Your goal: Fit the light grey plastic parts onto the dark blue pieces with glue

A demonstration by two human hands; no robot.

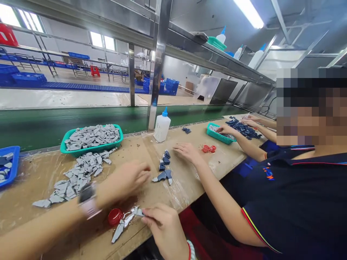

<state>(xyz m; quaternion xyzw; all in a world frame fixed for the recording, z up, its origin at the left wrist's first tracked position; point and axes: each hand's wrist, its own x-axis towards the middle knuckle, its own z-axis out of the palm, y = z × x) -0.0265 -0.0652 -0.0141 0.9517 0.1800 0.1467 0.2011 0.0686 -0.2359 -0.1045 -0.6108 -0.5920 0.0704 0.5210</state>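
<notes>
Pinching a gray part (126, 221) with right hand (164, 226), left hand (125, 180) just above

- On the chest of the navy polo shirt (294, 202) worn by the co-worker at the bench, a small orange-and-blue logo (269, 173) stands out; its letters might read "HSM", but they are too blurred to be sure.
- The white glue bottle (162, 126) on the bench shows no print that can be read from here.
- The dark smartwatch face (86, 193) on a wrist shows nothing legible.
</notes>
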